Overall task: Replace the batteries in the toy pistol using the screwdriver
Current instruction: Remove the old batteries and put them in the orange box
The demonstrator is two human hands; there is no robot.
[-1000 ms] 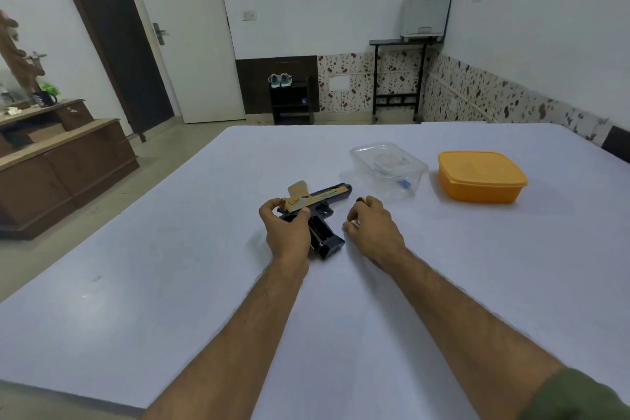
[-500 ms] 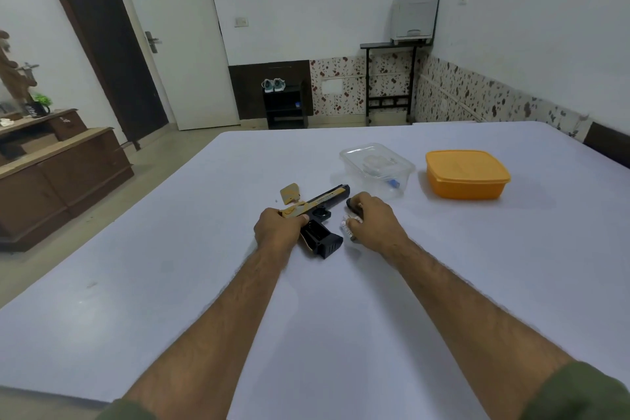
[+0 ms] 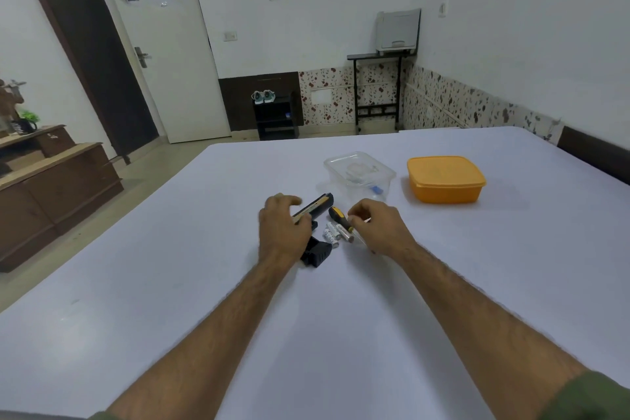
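I should pin the toy pistol (image 3: 312, 210) flat before anything else — my left hand (image 3: 281, 228) lies over it, fingers spread, not clamped. My right hand (image 3: 378, 227) hovers loosely curled; whether it pinches something I cannot tell. The screwdriver (image 3: 341, 219) and batteries (image 3: 332, 235) lie on the surface at its nine o'clock — between both hands.

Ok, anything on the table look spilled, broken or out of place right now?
Nothing spilled or broken. Loose batteries lie on the table between the toy pistol and screwdriver, which fits the job. Both tubs sit upright.
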